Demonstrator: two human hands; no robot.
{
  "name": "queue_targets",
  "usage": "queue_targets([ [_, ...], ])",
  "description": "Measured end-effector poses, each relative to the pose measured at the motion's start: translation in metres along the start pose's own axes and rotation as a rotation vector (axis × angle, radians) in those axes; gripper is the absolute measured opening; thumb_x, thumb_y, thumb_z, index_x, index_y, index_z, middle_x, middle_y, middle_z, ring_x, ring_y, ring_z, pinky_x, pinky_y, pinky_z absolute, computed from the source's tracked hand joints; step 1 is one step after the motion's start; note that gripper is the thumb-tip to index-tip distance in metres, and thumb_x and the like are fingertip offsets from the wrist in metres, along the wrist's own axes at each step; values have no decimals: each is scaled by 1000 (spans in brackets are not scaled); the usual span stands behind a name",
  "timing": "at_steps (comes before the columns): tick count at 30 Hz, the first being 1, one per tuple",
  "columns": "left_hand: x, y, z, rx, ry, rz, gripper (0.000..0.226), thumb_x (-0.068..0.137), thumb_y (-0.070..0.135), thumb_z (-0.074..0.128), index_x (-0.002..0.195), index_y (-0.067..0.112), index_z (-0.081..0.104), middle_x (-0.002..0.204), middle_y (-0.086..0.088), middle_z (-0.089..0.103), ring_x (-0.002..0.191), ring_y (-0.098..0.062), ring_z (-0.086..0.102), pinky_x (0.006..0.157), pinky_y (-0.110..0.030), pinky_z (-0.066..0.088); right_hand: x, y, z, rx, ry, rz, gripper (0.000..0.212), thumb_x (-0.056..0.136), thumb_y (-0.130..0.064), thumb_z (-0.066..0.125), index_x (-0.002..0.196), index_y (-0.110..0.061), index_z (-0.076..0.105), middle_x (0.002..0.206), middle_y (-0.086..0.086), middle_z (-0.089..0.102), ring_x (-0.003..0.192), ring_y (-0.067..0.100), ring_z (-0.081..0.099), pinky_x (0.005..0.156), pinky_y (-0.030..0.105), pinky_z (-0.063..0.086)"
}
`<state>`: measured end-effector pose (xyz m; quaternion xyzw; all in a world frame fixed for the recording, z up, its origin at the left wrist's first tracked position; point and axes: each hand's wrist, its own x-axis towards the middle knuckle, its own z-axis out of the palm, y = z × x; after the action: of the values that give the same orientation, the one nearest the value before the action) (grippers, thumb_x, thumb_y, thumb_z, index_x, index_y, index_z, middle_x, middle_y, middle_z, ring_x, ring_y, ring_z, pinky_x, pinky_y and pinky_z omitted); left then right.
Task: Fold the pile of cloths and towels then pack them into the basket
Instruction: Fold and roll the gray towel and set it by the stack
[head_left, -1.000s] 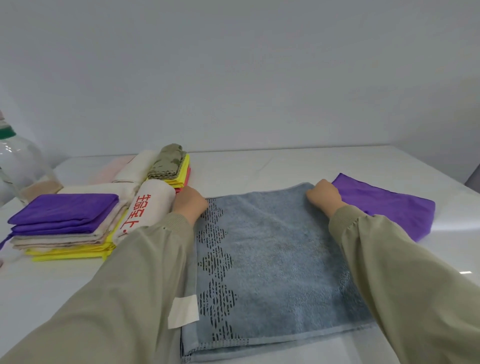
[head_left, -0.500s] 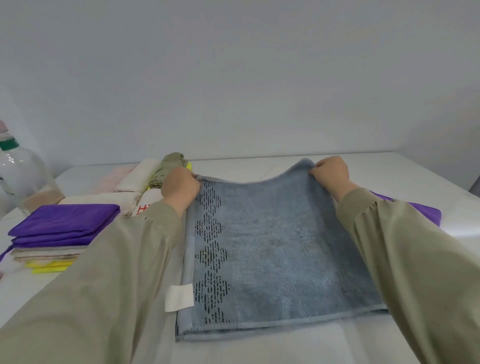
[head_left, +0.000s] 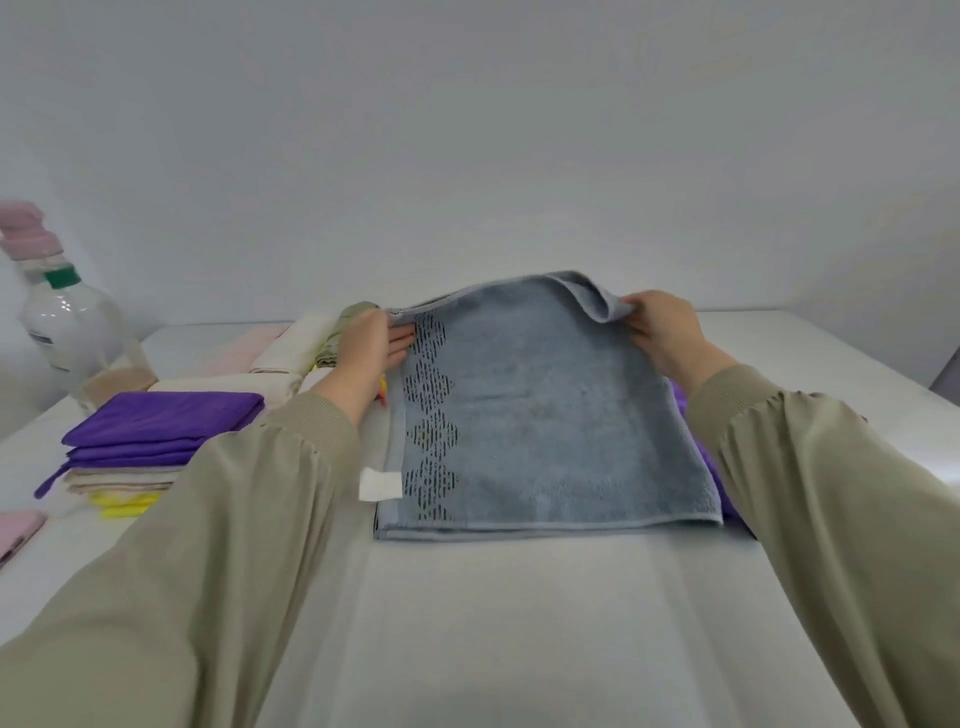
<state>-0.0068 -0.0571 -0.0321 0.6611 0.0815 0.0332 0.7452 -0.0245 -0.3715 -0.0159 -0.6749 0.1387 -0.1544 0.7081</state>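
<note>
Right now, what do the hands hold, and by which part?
The towel, by its far corners: left hand at the left one, right hand at the right one.

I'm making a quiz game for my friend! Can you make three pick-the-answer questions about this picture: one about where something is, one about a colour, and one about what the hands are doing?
1. Where is the stack of folded cloths?
A. on the blue-grey towel
B. left of the towel
C. hanging on the wall

2. What colour is the stack's top cloth?
A. purple
B. green
C. black

3. What are the left hand and right hand doing?
A. clapping
B. lying flat on the towel
C. holding the towel's far corners

Answers:
1 B: the stack sits on the table to the towel's left.
2 A: the cloth on top is purple.
3 C: each hand pinches a far corner, and that edge is raised off the table.
</note>
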Motion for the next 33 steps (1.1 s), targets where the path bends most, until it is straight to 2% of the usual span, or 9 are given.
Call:
queue_targets([
  [3, -12, -5, -7, -53, 15, -85, 30, 97, 33, 44, 97, 9, 61, 96, -15, 70, 81, -22, 71, 66, -29, 56, -9, 6, -8, -18, 38, 95, 21, 85, -31, 59, 73, -14, 59, 74, 8, 62, 68, 23, 60, 64, 32, 47],
  [5, -20, -16, -10, -45, 60, -114, 19, 95, 22, 52, 79, 13, 57, 92, -13, 68, 65, -17, 70, 55, -26, 56, -15, 15, -16, -96, 76, 92, 12, 83, -19, 62, 72, -15, 56, 79, 8, 59, 71, 23, 58, 62, 31, 48],
  [11, -61, -42, -17, -149, 179, 35, 20, 89, -5, 53, 88, 12, 65, 115, -15, 57, 97, -26, 62, 52, -20, 56, -56, 34, -38, 118, 118, 141, 38, 92, 7, 43, 126, -4, 55, 112, 11, 53, 95, 23, 53, 66, 31, 49],
  [16, -103, -81, -25, 42, 162, 47, 36, 89, -6, 42, 81, 15, 70, 107, -9, 55, 76, -21, 61, 46, -17, 51, -110, 66, -50, -187, 227, 96, 32, 86, 7, 39, 96, -9, 64, 77, 4, 52, 62, 21, 51, 40, 24, 48],
  [19, -116, -92, -32, 152, 131, 40, 35, 90, -8, 38, 88, 8, 69, 107, -11, 54, 64, -17, 59, 48, -17, 53, -122, 86, -54, -433, 150, 88, 32, 84, 5, 37, 92, -9, 65, 75, 5, 54, 54, 23, 54, 41, 27, 52],
  [24, -121, -89, -39, 90, 71, 51, 40, 90, -12, 35, 93, 7, 70, 106, -5, 56, 76, -20, 63, 50, -17, 53, -123, 93, -53, -501, 188, -71, 35, 82, 6, 37, 87, -12, 67, 68, 4, 57, 50, 21, 53, 35, 18, 44],
  [28, -126, -81, -40, 111, -12, -17, 49, 84, -16, 31, 87, 12, 71, 100, -4, 57, 74, -22, 63, 46, -19, 53, -120, 92, -62, -426, 318, -104, 38, 74, 7, 37, 79, -12, 69, 60, 4, 50, 50, 18, 39, 48, 27, 37],
  [31, -129, -82, -41, 319, -186, -168, 48, 79, -18, 29, 79, 7, 71, 107, -13, 57, 60, -25, 69, 45, -22, 54, -120, 96, -67, -680, 196, -26, 33, 76, 8, 39, 69, -10, 67, 58, 2, 53, 52, 18, 41, 54, 29, 37],
  [33, -127, -86, -43, 466, -227, -168, 47, 78, -17, 32, 70, 7, 72, 110, -15, 59, 78, -29, 68, 61, -28, 58, -118, 101, -67, -829, 147, -31, 26, 77, 5, 44, 70, -2, 67, 63, 9, 60, 59, 20, 48, 59, 32, 42],
])
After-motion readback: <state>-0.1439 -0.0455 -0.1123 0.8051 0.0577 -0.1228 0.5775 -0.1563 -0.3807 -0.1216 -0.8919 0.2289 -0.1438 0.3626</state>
